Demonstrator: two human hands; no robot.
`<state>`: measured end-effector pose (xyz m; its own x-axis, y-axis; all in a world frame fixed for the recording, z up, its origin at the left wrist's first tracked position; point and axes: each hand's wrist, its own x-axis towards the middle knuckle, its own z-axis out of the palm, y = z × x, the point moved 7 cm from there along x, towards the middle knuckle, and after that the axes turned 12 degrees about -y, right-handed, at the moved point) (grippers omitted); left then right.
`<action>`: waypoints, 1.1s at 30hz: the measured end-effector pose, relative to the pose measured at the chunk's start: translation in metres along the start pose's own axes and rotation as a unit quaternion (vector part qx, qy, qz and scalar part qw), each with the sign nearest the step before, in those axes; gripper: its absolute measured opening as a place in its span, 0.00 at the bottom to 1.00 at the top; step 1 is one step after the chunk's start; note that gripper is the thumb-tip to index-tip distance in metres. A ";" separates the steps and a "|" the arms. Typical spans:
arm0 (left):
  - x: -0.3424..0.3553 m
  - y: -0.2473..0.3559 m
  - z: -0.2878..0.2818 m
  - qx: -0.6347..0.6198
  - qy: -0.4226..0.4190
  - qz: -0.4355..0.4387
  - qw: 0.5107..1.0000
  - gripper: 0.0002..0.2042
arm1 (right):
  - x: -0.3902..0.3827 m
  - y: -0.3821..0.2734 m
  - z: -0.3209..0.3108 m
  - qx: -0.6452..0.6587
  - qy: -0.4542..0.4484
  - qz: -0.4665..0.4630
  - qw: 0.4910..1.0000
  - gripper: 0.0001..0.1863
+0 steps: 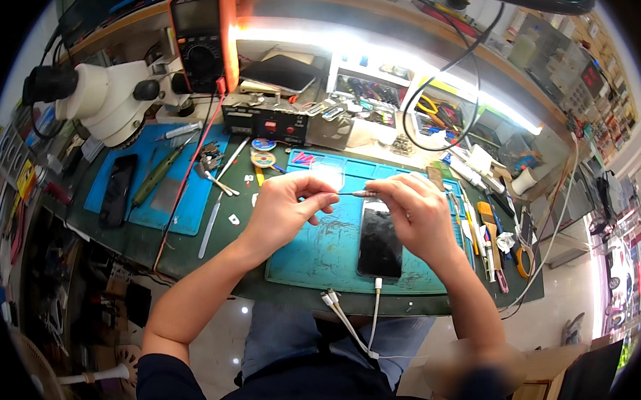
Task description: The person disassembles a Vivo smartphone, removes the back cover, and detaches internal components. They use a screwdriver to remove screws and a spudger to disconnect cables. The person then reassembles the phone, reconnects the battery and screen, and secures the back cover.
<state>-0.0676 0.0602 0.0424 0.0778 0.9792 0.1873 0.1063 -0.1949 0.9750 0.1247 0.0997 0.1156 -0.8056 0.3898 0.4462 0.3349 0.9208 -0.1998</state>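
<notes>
Above the blue work mat (316, 254), my two hands meet over a slim precision screwdriver (364, 193). My right hand (417, 213) is closed around its grey handle. The thin dark shaft points left, and its end is pinched between thumb and forefinger of my left hand (289, 204). Whether anything else sits at that end is too small to tell. Below my right hand lies a black smartphone (381, 244), screen up, partly covered by the fingers. A white charging cable (378, 287) is plugged into its near end, and its other connectors hang over the bench edge.
A microscope (108, 95) stands at the far left over a second blue mat holding another phone (119, 189). An orange multimeter (200, 43) with a red lead rises behind. Brushes, tweezers and orange-handled scissors (524, 260) crowd the right. A metal spudger (210, 226) lies left.
</notes>
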 end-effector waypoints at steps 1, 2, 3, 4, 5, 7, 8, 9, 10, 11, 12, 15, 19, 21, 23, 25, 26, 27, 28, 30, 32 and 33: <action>0.001 0.000 0.000 -0.008 0.007 0.003 1.000 0.05 | -0.002 0.001 0.002 0.008 0.004 0.024 1.000 0.13; -0.002 0.001 -0.002 0.008 0.021 -0.004 1.000 0.05 | -0.003 0.001 0.005 0.023 0.007 0.029 0.999 0.14; -0.002 0.004 -0.002 0.027 0.022 0.004 0.999 0.05 | -0.005 0.000 0.002 0.022 0.008 0.036 0.999 0.13; -0.002 0.003 -0.002 0.024 0.023 0.007 0.999 0.04 | -0.007 0.000 0.003 0.029 0.007 0.041 0.999 0.12; -0.001 0.002 -0.001 0.021 0.023 0.010 0.999 0.03 | -0.009 0.001 0.003 0.036 0.007 0.046 0.998 0.11; -0.005 0.003 -0.002 0.005 0.029 0.003 1.000 0.02 | -0.011 0.001 0.006 0.067 0.024 0.037 0.997 0.09; -0.004 0.001 0.000 -0.002 0.023 -0.001 1.000 0.02 | -0.012 0.002 0.003 0.072 0.023 0.040 0.996 0.09; -0.005 0.000 0.000 -0.002 0.014 -0.003 1.000 0.02 | -0.013 0.001 0.004 0.077 -0.008 0.057 0.995 0.10; -0.005 -0.001 0.001 -0.002 0.007 -0.004 1.000 0.03 | -0.014 0.002 0.002 0.088 -0.004 0.045 0.995 0.10; -0.004 -0.002 0.003 -0.002 0.000 -0.005 1.000 0.03 | -0.016 0.002 0.000 0.100 -0.002 0.032 0.994 0.11; -0.004 -0.001 0.004 -0.001 -0.003 -0.008 1.000 0.03 | -0.018 0.003 0.000 0.110 -0.010 0.043 0.993 0.11; -0.004 0.000 0.009 -0.016 -0.020 0.000 1.000 0.03 | -0.024 0.000 0.000 0.127 -0.026 0.056 0.990 0.11; -0.009 -0.001 0.016 -0.036 -0.052 -0.003 0.998 0.04 | -0.029 -0.010 0.002 0.092 -0.014 0.021 0.995 0.11; -0.011 -0.001 0.019 -0.044 -0.073 0.004 0.996 0.07 | -0.032 -0.016 0.000 0.080 -0.020 0.012 0.997 0.12; -0.009 0.002 0.034 -0.062 -0.102 0.019 0.993 0.14 | -0.043 -0.012 -0.002 0.079 -0.031 0.033 0.996 0.13; -0.011 0.009 0.048 -0.021 -0.154 -0.012 0.988 0.25 | -0.058 -0.006 -0.007 0.087 -0.022 0.080 0.993 0.13; -0.014 0.000 0.050 -0.023 -0.169 -0.046 0.984 0.28 | -0.067 0.001 -0.006 0.102 -0.009 0.117 0.988 0.12; -0.017 -0.007 0.051 -0.025 -0.184 -0.076 0.980 0.31 | -0.076 0.011 -0.003 0.115 0.004 0.152 0.982 0.11; -0.020 -0.013 0.053 -0.086 -0.169 -0.114 0.975 0.32 | -0.089 0.023 0.001 0.109 -0.008 0.199 0.974 0.11; -0.026 -0.021 0.061 -0.204 -0.139 -0.190 0.950 0.36 | -0.109 0.036 0.015 0.258 -0.016 0.309 0.915 0.12; -0.032 -0.011 0.069 -0.279 -0.115 -0.220 0.928 0.37 | -0.126 0.042 0.036 0.386 -0.040 0.367 0.846 0.14; -0.034 -0.008 0.072 -0.314 -0.102 -0.235 0.914 0.37 | -0.128 0.041 0.038 0.407 -0.029 0.372 0.834 0.14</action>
<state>0.0004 0.0241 0.0196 0.3601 0.9034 -0.2327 -0.4099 0.3774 0.8304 0.2230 0.0870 0.0173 -0.5522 0.8273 -0.1032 0.3291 0.1025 -0.9387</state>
